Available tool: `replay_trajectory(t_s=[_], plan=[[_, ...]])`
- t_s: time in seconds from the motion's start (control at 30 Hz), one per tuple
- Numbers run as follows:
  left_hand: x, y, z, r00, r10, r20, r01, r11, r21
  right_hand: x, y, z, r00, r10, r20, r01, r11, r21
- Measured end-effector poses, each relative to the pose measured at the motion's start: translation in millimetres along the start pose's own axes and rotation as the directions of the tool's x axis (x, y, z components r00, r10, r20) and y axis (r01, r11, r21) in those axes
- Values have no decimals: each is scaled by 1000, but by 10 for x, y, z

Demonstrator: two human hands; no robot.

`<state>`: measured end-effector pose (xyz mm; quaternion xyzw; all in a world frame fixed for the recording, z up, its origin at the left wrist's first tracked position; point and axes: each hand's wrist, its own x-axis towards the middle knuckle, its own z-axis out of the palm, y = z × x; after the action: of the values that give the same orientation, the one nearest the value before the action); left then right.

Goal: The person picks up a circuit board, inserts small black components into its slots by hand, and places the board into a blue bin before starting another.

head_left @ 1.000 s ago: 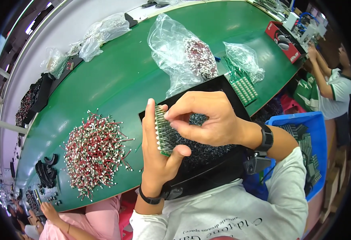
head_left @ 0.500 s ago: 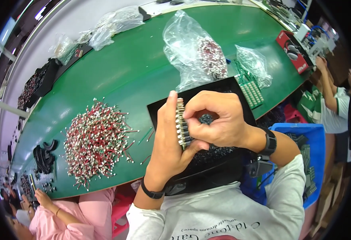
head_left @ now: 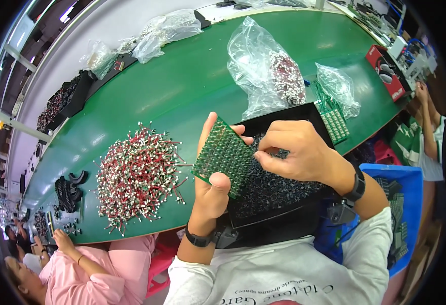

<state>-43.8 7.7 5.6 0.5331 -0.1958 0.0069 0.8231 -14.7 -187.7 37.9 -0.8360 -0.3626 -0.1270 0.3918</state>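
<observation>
**Board in hand, parts going in**

Your green bench [head_left: 192, 86] curves away from you, wide and mostly bare through its middle — that is your open room. Its near edge runs just under your forearms, and a black tray [head_left: 284, 188] sits there half over that edge, close against your chest. A blue bin [head_left: 411, 178] stands off to your right, below bench height.

To your left on the bench lies a spread heap of red-and-white wired parts [head_left: 136, 175], well apart from the tray. Beyond the tray sit two clear bags [head_left: 268, 66] of parts and a small stack of green boards [head_left: 334, 124].

The green perforated board [head_left: 223, 157] is up over the tray's left end, tilted. Your left hand [head_left: 210, 190] clamps it, thumb on the face and fingers curled round the far edge. Your right hand [head_left: 299, 152] has its fingertips pinched together at the board's right edge; what they hold is too small to tell, likely one of the small dark parts [head_left: 279, 183] heaped in the tray.

Judging by that heap, plenty is left — how many of the board's holes are filled cannot be seen.
</observation>
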Motion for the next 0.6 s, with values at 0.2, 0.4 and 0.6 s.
replay_trajectory(t_s=[0.2,0.4,0.6], plan=[[-31,39,31,1000,3,-18,-4,998,-68,197,-338,-73,973,-122,-195,147,982,119],[-31,5,-21,983,121,135,-162,918,362,255,-372,117,950,-233,-207,257,961,101],[-19,-36,-50,966,211,152,-259,834,488,252,-387,193,923,-308,-229,317,949,1]])
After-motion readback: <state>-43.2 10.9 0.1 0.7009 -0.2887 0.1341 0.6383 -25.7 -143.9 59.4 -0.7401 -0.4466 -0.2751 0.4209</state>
